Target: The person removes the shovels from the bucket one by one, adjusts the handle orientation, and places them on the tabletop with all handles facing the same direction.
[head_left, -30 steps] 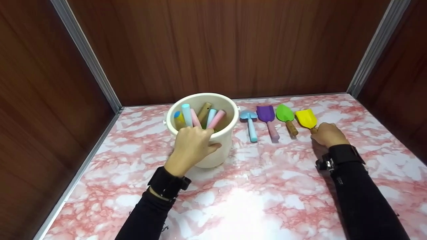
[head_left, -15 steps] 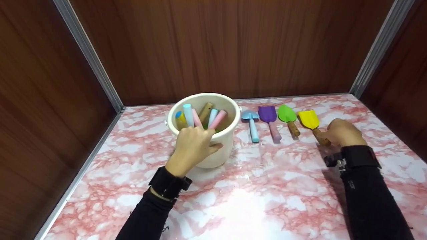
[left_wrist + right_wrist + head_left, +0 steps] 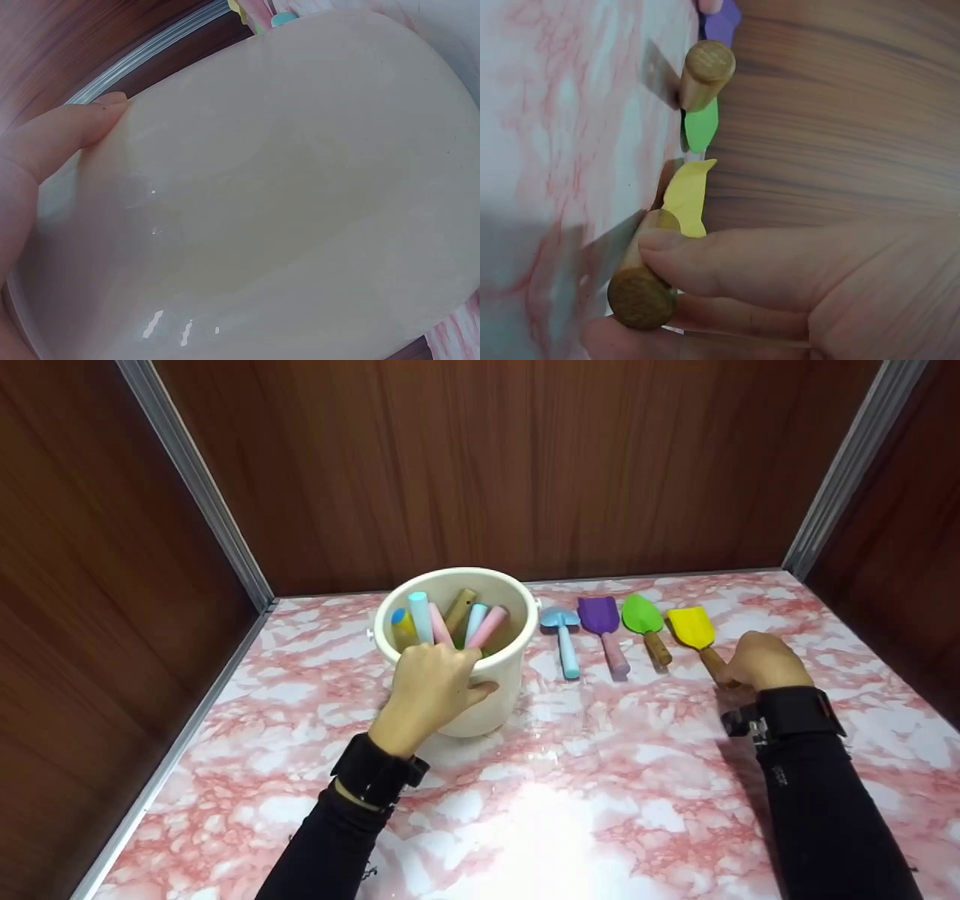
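Note:
My left hand (image 3: 431,682) grips the near rim of a white bucket (image 3: 491,701), its thumb on the outer wall and its fingers hidden inside. In the left wrist view the thumb (image 3: 82,127) lies along the bucket wall (image 3: 285,180). Over on the right, my right hand (image 3: 766,661) pinches the wooden handle (image 3: 639,251) of a yellow toy shovel (image 3: 691,626). In the right wrist view the thumb lies on top of that handle, with fingers on its other side. The shovel's blade is close over the table.
Several pink, blue and brown handles stand inside the bucket. Between bucket and yellow shovel lie a blue shovel (image 3: 560,619), a purple shovel (image 3: 598,615) and a green trowel (image 3: 642,613) in a row. Wooden panels (image 3: 480,465) enclose the marbled table (image 3: 337,825).
My right hand drew back to the right along the yellow shovel's handle, uncovering it, then came slightly left onto the handle's end. The left hand stays on the bucket.

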`<action>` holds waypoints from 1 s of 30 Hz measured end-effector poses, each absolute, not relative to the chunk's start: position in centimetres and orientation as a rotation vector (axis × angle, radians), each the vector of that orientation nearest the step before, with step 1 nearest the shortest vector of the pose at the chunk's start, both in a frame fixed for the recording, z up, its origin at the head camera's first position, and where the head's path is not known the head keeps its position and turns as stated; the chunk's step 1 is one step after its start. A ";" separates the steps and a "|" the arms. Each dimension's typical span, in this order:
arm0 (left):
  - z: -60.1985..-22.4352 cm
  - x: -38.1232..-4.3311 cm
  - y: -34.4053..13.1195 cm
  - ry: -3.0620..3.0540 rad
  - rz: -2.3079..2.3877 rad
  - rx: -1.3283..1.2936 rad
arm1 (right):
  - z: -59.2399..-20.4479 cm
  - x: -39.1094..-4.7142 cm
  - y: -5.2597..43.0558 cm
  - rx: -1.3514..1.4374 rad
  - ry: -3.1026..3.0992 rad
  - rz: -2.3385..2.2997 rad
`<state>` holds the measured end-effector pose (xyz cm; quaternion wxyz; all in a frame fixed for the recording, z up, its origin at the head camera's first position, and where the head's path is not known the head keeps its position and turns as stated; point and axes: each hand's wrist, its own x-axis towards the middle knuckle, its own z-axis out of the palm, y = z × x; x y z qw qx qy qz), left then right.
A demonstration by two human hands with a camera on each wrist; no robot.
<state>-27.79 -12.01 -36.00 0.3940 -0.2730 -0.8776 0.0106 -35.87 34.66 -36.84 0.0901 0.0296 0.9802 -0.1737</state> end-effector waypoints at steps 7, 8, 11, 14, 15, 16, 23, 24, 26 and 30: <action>-36.0 -27.8 -12.1 -2.239 0.038 -0.684 | -37.9 -36.3 34.2 0.117 3.045 -0.543; -35.9 -27.8 -12.1 -2.243 0.037 -0.685 | -38.2 -36.4 34.2 0.118 3.070 -0.553; -36.0 -27.8 -12.0 -2.251 0.029 -0.689 | -39.1 -36.9 34.2 0.136 3.126 -0.619; -36.0 -27.8 -12.0 -2.253 0.021 -0.692 | -39.9 -37.3 34.4 0.134 3.174 -0.695; -36.0 -27.8 -12.0 -2.253 0.018 -0.693 | -40.1 -37.4 34.5 0.134 3.186 -0.716; -36.0 -27.8 -12.0 -2.254 0.015 -0.693 | -40.3 -37.5 34.6 0.131 3.193 -0.737; -36.1 -27.9 -12.0 -2.262 0.002 -0.696 | -41.2 -37.9 34.8 0.094 3.237 -0.766; -36.1 -27.9 -12.0 -2.262 0.005 -0.694 | -41.3 -37.9 34.7 0.091 3.240 -0.767; -36.1 -27.9 -12.0 -2.250 0.009 -0.696 | -41.4 -38.0 34.7 0.082 3.252 -0.773; -36.1 -27.8 -12.0 -2.231 0.012 -0.701 | -41.6 -38.1 34.6 0.060 3.271 -0.799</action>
